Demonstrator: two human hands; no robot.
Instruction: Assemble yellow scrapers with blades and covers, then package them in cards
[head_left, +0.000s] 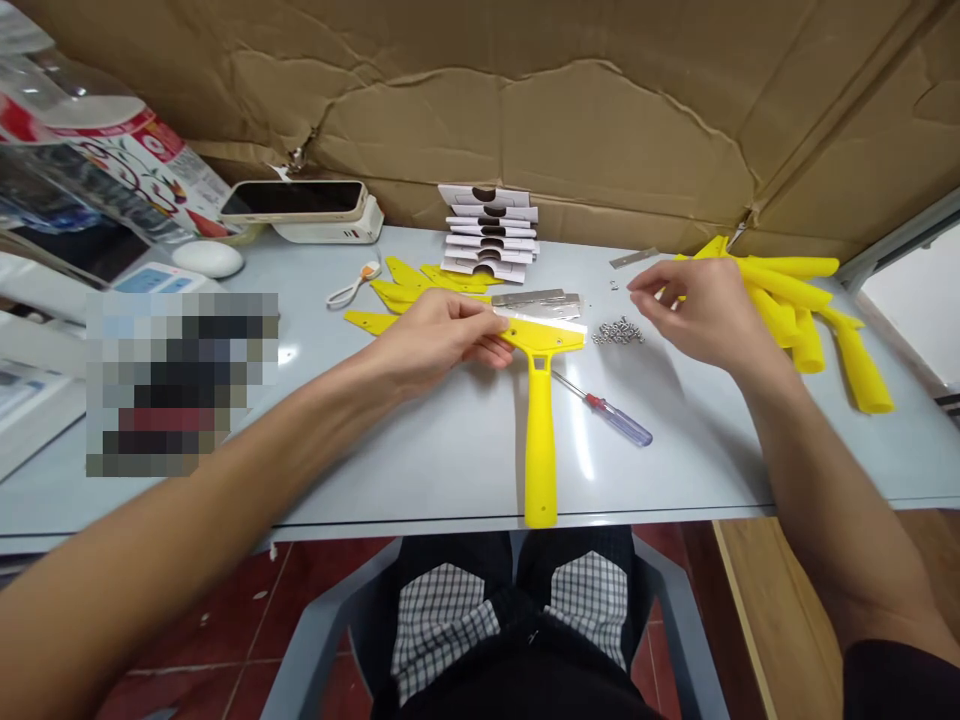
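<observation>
Bright, fairly even light falls on the pale tabletop (435, 470), leaving a white streak of glare beside the yellow scraper (541, 430) and a soft shadow near the right forearm (814, 470). The floor (255, 615) looks dimmer; wide-angle distortion stretches the left forearm (225, 500) toward the corner, and a mosaic of coarse pixels (180, 390) hides one patch at left

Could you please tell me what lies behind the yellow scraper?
Metal blades show behind the scraper, and a screwdriver's shaft runs up to its handle; anything directly behind the handle is covered.
</observation>
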